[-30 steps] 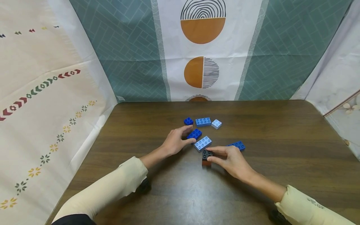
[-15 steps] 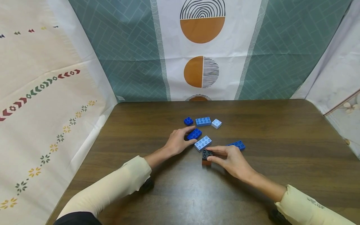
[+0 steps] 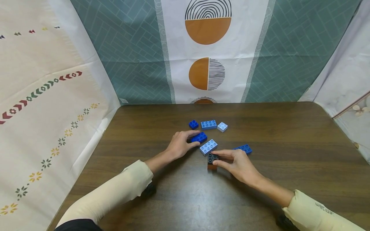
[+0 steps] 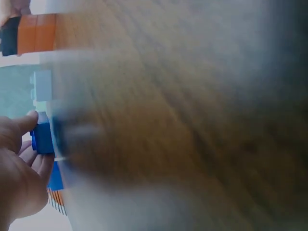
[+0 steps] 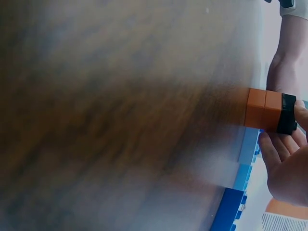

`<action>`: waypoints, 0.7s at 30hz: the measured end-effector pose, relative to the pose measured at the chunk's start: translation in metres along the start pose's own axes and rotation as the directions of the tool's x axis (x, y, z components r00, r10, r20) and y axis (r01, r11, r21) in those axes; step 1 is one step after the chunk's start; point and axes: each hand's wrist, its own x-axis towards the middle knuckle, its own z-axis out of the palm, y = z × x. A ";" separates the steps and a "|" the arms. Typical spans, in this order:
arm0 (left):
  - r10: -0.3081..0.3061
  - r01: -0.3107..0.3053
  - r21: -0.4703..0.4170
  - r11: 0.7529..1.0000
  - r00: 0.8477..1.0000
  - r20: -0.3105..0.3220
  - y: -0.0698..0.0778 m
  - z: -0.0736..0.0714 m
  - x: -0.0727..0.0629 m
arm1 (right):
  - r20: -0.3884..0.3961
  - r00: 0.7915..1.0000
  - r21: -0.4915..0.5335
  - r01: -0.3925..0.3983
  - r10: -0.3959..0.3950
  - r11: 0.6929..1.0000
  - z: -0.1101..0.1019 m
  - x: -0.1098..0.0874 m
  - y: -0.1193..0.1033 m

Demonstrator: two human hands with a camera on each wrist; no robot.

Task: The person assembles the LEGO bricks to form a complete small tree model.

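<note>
My left hand (image 3: 180, 145) holds a dark blue toy brick (image 3: 198, 138) between thumb and fingers; the left wrist view shows the thumb on one side of this brick (image 4: 43, 137) and fingertips on the other. To the right, my right hand (image 3: 240, 165) pinches the black brick (image 3: 212, 157) that tops a small stack. Two orange bricks (image 5: 263, 108) make up the lower part of that stack, which stands upright on the table. A light blue brick (image 3: 208, 147) lies between the two hands, just beyond the stack.
Behind the hands lie a small dark blue brick (image 3: 193, 124), a mid-blue brick (image 3: 208, 124) and a small pale blue brick (image 3: 222, 127). Another blue brick (image 3: 245, 149) is partly hidden behind my right hand. The brown wooden table (image 3: 289, 134) ends at hanging cloths.
My left hand moved slightly right, then back left, and the dark blue brick shifted a little left and turned with it. The right hand stayed still on the stack.
</note>
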 end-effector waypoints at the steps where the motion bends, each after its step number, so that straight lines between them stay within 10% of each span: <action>1: 0.007 -0.007 -0.008 1.000 1.000 -0.001 0.000 -0.002 -0.001 | 0.000 1.000 0.000 -0.001 0.001 1.000 0.000 0.000 0.000; 10: 0.109 -0.095 -0.190 0.977 0.992 0.070 -0.001 -0.023 -0.013 | 0.001 1.000 0.010 -0.008 0.008 1.000 0.000 0.001 0.000; 21: 0.274 -0.199 -0.335 0.921 0.942 0.193 0.011 -0.039 -0.031 | 0.014 1.000 0.033 -0.018 0.017 0.999 0.000 0.001 0.000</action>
